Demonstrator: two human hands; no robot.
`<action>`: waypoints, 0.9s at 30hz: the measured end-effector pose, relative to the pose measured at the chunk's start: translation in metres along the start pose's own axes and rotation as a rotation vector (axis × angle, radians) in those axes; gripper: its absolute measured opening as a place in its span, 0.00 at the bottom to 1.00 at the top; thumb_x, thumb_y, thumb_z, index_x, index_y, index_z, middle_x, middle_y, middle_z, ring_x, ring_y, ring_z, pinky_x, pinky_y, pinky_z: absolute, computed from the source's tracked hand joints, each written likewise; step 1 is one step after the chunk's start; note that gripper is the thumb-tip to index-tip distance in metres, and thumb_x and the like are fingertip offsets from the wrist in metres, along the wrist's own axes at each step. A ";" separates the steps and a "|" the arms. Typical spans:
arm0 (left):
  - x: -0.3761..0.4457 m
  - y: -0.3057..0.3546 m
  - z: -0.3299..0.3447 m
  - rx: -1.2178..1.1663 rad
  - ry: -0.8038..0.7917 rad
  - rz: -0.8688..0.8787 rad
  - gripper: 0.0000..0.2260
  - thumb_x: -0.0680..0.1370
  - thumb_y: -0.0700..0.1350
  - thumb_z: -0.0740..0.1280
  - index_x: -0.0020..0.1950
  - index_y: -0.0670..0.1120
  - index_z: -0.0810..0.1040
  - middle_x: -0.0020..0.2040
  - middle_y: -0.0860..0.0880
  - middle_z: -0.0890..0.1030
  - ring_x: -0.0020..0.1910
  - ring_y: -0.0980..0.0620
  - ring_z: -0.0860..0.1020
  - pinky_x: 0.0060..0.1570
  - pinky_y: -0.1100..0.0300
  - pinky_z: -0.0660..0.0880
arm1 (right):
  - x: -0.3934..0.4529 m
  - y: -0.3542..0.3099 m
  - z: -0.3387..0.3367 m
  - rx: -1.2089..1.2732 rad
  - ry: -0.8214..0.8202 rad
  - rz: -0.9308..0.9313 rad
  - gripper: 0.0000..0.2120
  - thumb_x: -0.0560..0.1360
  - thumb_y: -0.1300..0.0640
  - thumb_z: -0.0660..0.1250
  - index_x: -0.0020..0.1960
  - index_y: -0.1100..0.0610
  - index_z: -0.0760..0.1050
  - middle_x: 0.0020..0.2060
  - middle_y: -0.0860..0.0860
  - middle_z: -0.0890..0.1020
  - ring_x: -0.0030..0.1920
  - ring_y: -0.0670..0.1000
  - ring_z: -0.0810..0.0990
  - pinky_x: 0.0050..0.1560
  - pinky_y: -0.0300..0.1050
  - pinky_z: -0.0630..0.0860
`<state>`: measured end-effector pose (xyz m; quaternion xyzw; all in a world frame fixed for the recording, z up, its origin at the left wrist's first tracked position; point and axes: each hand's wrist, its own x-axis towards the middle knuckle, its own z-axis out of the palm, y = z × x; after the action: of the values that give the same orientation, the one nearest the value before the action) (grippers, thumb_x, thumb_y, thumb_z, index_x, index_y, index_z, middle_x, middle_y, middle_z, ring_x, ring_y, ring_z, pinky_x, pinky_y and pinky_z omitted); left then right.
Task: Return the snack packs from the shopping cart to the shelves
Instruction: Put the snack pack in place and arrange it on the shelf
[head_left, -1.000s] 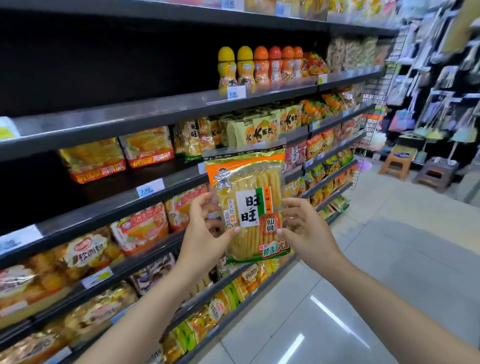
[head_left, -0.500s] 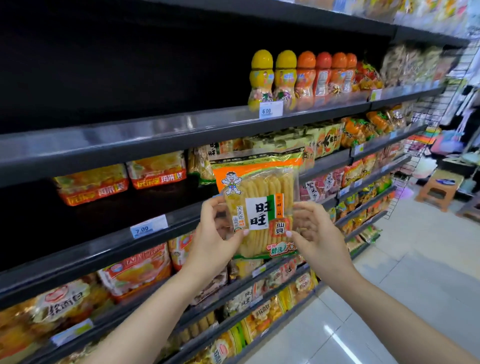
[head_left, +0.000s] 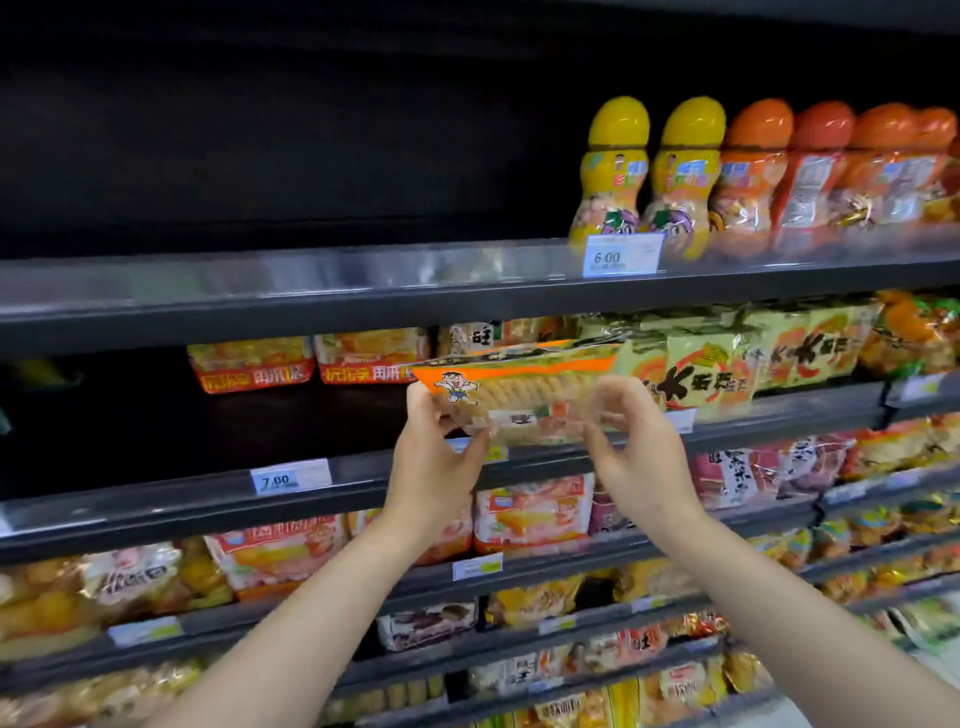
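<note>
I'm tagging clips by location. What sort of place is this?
Most likely a supermarket snack aisle: tiered shelves packed with snack bags, price tags on the shelf edges, and rows of identical jars.

Both forearms raised, reaching forward. Left hand (head_left: 434, 457) pinching snack pack (head_left: 519, 395) corner, thumb up. Right hand (head_left: 631, 457) fingers curled, blurred, beside pack's right end.

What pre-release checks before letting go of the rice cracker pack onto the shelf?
1. Left hand grips the rice cracker pack at its left end: ok.
2. Right hand grip: fingers curled at the right end, blurred, contact cannot tell.
3. Pack over the second shelf: ok.
4. Pack resting on the shelf board: cannot tell.
5. Free slot left of the green packs: ok.
6. Clears the upper shelf edge: ok.
</note>
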<state>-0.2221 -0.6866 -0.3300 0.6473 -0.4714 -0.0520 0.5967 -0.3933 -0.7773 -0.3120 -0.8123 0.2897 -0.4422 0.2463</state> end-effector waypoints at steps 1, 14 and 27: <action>0.003 -0.001 0.006 0.003 0.024 -0.020 0.19 0.75 0.40 0.72 0.47 0.55 0.62 0.45 0.54 0.77 0.48 0.63 0.79 0.47 0.63 0.77 | 0.008 0.007 0.000 0.001 0.005 -0.041 0.23 0.76 0.67 0.65 0.47 0.39 0.65 0.46 0.41 0.75 0.49 0.44 0.77 0.52 0.35 0.74; 0.041 -0.022 0.045 0.150 0.020 -0.182 0.14 0.78 0.42 0.69 0.57 0.54 0.68 0.49 0.62 0.76 0.50 0.64 0.76 0.47 0.75 0.71 | 0.067 0.079 0.029 0.139 -0.262 0.184 0.09 0.79 0.46 0.62 0.58 0.47 0.69 0.44 0.36 0.76 0.46 0.39 0.75 0.44 0.36 0.71; 0.107 -0.037 0.053 0.275 -0.005 -0.358 0.13 0.78 0.43 0.68 0.63 0.47 0.73 0.60 0.49 0.79 0.61 0.48 0.76 0.62 0.51 0.74 | 0.124 0.094 0.072 -0.018 -0.315 0.335 0.14 0.81 0.46 0.56 0.62 0.52 0.67 0.54 0.52 0.80 0.50 0.55 0.80 0.51 0.51 0.77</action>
<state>-0.1763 -0.8028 -0.3222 0.7957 -0.3533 -0.0940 0.4829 -0.3004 -0.9189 -0.3372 -0.8140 0.3824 -0.2605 0.3511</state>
